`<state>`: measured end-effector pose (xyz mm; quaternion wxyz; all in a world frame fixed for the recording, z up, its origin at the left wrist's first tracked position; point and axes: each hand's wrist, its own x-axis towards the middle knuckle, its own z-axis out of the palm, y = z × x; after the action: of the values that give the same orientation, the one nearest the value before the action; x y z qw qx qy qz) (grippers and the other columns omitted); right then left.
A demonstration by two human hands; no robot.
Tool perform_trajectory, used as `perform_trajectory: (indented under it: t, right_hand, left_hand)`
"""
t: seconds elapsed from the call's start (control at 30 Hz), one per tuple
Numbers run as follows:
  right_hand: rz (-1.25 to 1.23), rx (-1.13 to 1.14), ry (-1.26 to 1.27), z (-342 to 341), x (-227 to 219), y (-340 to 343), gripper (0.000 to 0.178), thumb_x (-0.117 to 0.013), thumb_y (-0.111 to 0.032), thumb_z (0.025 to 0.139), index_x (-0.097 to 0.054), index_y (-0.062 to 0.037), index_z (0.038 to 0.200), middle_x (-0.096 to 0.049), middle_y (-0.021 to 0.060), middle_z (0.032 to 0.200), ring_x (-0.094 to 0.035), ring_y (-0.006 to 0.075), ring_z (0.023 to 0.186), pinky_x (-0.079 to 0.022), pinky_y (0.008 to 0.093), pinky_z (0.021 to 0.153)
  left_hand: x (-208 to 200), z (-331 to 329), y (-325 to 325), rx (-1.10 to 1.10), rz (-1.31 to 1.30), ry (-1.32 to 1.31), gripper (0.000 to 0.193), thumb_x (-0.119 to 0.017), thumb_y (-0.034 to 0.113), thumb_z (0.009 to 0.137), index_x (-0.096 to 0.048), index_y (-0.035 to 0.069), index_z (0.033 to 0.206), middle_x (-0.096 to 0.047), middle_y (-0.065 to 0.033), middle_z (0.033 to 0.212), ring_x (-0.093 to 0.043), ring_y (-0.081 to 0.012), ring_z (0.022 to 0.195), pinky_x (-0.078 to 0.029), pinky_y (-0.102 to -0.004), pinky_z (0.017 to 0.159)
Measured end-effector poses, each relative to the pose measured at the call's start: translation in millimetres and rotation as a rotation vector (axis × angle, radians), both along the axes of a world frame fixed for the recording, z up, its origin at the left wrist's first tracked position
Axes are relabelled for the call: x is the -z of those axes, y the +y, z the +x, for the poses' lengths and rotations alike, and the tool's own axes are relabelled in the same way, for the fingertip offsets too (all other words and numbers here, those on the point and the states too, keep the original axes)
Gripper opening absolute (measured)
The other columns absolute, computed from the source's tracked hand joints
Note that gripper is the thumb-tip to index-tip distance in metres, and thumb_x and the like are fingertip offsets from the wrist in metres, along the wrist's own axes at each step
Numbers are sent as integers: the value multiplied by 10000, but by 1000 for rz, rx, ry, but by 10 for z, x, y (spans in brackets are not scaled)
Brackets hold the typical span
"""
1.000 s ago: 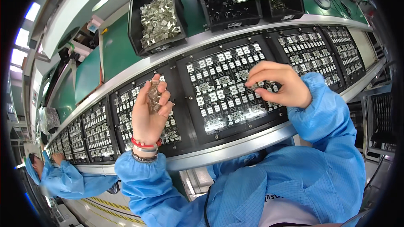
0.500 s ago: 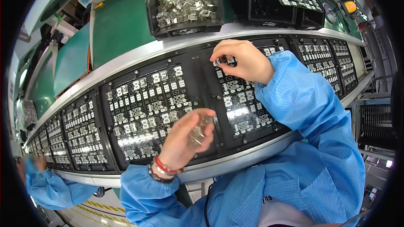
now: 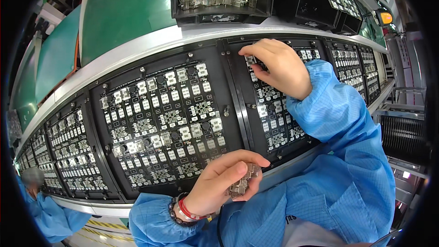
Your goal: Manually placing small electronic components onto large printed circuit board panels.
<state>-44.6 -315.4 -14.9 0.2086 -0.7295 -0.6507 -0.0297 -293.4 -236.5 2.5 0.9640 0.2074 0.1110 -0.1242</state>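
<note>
The right hand [image 3: 284, 69] is poising at the upper-left corner of the right-hand circuit-board panel [image 3: 274, 130], whereas a second ago it was hovering over the middle of a panel. Its forefinger and thumb are curving downward with a gap showing between their tips — whether they are pinching a piece there or only framing one on the board, I cannot tell. The left hand [image 3: 219, 178] is curling its fingers round a clump of small silver metal components [image 3: 244, 184], keeping them against the palm. It is also sitting elsewhere: a second ago it was covering boards, and now it is hanging over the near edge, close to the blue jacket [image 3: 274, 201]. With that shift, the left-hand circuit-board panel [image 3: 160, 110] is lying almost wholly uncovered, its rows of silver and white parts showing plainly. Judging by this, the work is centring on the corner under the right hand, while the left hand is keeping loose pieces close by. Similar components are filling the black bin [image 3: 256, 19] on the green counter [image 3: 123, 23] — the upper rim of the view is now cutting across them
</note>
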Motion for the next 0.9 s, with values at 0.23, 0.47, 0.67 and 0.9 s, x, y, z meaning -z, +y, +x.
perform_trajectory:
  t: [0.23,0.47,0.67,0.9]
  right_hand:
    - [22,-2,0,-21,12,1,357,-634,28,674,-580,-53,1017,-611,102,854,-596,287,797,-490,373,693]
    - [-72,78,-38,-103,27,-53,307,-638,-15,729,-568,-50,1026,-609,113,796,-607,302,740,-493,385,624]
    - [-66,66,-62,-114,15,-78,271,-630,-16,742,-568,-47,1004,-599,111,743,-600,298,692,-487,385,594]
    - [-21,60,-70,-71,49,-71,213,-648,4,712,-586,-47,908,-563,80,759,-552,257,780,-477,343,653]
  left_hand:
    - [39,-15,-38,-12,42,7,371,-443,288,954,-514,-50,1092,-528,-94,706,-454,-131,511,-318,-232,426]
    - [70,0,-46,-22,45,-16,357,-433,282,959,-511,-35,1105,-531,-94,722,-459,-137,514,-327,-237,437]
    - [63,-9,-45,-28,50,1,376,-429,291,958,-513,-42,1111,-533,-97,724,-465,-141,518,-326,-237,436]
    - [44,21,-34,-87,145,34,388,-453,281,940,-505,-44,1146,-548,-107,744,-465,-135,510,-319,-235,421]
